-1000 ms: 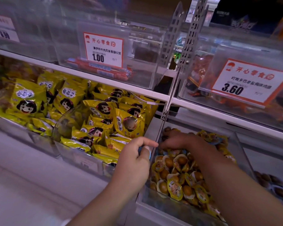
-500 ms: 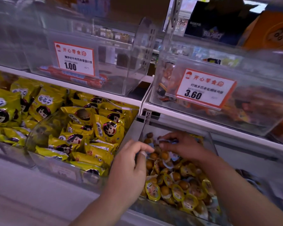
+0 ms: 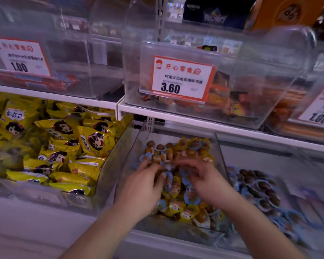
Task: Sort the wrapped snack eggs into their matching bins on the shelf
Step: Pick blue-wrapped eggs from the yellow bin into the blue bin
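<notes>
Head view: both hands in the mixed egg bin

Yellow and blue wrapped snack eggs [image 3: 178, 191] lie jumbled in the middle clear bin [image 3: 220, 157], facing every way, so no common long axis shows. Both hands reach in from the near side: left hand [image 3: 146, 186] and right hand [image 3: 206, 182], fingers blurred among wrappers; grips unclear. The blue-wrapped egg bin [image 3: 266, 199] lies just right, nearer the right hand.
</notes>
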Demonstrator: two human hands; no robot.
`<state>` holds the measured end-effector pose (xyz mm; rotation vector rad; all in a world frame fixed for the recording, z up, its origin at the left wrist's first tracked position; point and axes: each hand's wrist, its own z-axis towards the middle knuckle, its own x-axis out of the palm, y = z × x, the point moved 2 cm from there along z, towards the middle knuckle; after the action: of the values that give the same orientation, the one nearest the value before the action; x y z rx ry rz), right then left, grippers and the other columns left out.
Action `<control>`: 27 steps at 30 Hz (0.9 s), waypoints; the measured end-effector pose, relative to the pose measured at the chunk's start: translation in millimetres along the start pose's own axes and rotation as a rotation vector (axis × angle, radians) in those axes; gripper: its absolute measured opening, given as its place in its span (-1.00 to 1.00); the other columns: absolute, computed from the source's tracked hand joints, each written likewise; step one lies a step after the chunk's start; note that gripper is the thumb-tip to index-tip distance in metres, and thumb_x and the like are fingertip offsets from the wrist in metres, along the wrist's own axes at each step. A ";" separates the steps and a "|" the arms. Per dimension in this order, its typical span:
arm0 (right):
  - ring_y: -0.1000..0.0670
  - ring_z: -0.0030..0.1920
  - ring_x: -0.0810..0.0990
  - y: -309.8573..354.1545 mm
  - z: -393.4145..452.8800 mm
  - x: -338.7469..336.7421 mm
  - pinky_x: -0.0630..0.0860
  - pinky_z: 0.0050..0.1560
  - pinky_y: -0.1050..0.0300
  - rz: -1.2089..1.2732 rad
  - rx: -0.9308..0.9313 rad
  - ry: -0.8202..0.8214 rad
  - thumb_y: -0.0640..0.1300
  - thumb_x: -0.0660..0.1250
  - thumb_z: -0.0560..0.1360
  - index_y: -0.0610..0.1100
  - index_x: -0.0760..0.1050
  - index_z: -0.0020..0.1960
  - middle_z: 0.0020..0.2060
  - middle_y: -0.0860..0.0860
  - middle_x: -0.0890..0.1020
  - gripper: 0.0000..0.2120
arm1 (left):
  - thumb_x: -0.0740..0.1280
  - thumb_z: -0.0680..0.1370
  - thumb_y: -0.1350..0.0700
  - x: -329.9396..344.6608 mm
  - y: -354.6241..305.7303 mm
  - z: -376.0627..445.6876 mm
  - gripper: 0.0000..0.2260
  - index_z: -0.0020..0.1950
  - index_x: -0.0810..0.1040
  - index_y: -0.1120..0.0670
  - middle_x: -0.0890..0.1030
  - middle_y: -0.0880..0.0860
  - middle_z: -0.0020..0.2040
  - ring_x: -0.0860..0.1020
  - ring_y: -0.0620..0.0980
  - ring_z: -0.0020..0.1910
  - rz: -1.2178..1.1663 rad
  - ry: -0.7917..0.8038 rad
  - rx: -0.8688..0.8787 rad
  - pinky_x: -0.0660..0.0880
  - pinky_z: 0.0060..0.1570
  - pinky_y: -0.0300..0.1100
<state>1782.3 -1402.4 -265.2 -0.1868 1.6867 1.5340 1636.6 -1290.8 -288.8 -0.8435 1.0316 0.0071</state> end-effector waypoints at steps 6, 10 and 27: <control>0.06 0.30 0.51 -0.7 -9.2 -3.7 0.43 0.31 0.19 -0.364 -0.103 0.057 -0.19 0.24 0.57 0.03 0.53 0.34 0.32 0.09 0.54 -0.63 | 0.40 0.45 -0.25 -2.9 9.6 0.2 -0.72 0.06 0.52 -0.16 0.42 -0.26 0.17 0.51 -0.23 0.10 0.042 0.122 0.152 0.47 0.04 -0.19; 0.11 0.29 0.52 2.4 -13.5 -12.4 0.41 0.30 0.27 -0.431 -0.124 0.058 -0.06 0.33 0.56 0.07 0.51 0.36 0.30 0.13 0.56 -0.63 | 0.43 0.46 -0.06 -2.3 4.9 -2.2 -0.82 -0.06 0.44 -0.13 0.51 -0.22 0.07 0.56 -0.17 0.02 0.048 0.036 0.183 0.50 -0.06 -0.14; 0.10 -0.14 0.70 7.1 -9.5 2.7 0.55 -0.25 0.31 0.672 0.239 -0.270 -0.22 0.44 0.53 0.00 0.67 -0.02 -0.13 0.03 0.74 -0.86 | 0.44 0.52 0.15 -16.1 -1.8 -0.5 -0.77 -0.08 0.65 -0.23 0.66 -0.30 -0.13 0.59 -0.33 -0.05 -0.501 -0.264 -0.062 0.49 -0.07 -0.28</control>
<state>1771.8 -1408.0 -262.4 0.7491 1.7789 1.6988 1628.2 -1286.4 -275.7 -1.1071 0.5564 -0.2683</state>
